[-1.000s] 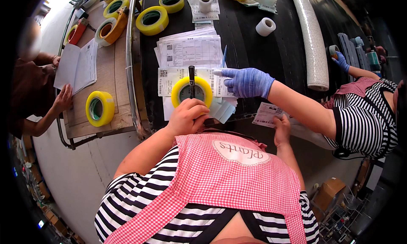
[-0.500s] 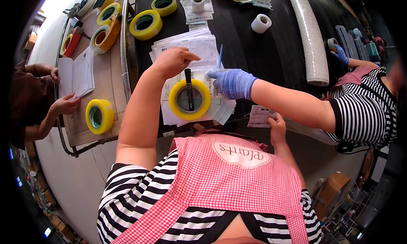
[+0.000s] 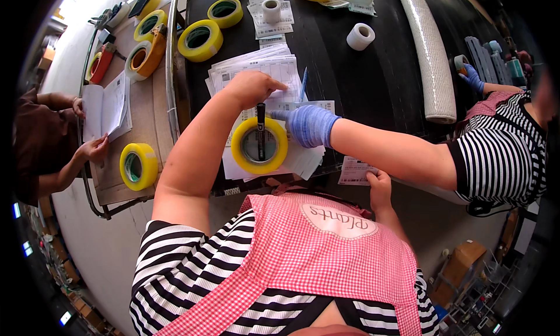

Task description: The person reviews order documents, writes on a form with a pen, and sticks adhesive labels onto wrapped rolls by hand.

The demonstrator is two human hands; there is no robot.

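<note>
My left hand (image 3: 255, 88) reaches over a stack of printed paper sheets (image 3: 280, 69), index finger stretched out along the top sheet and nothing held. Low on the right, my right hand (image 3: 380, 187) is closed on the edge of a printed label slip (image 3: 353, 171) beside the table edge. A co-worker's blue-gloved hand (image 3: 312, 126) comes in from the right, its finger pointing at the papers just below my left hand. Between my left forearm and that glove lies a yellow tape roll (image 3: 282, 142), with a black marker (image 3: 262, 139) across it. A blue pen (image 3: 304, 84) lies at the sheets' right side.
Yellow tape rolls (image 3: 200, 40) and white label rolls (image 3: 360, 37) stand on the black table (image 3: 350, 85). A long wrapped roll (image 3: 429, 62) lies to the right. At left, another person's hands (image 3: 93, 147) hold papers (image 3: 108, 105) over a brown board with tape dispensers (image 3: 153, 55).
My left hand has shifted a little right and down over the sheets. The co-worker's gloved hand has drawn slightly down and left. My right hand and its slip have moved down slightly.
</note>
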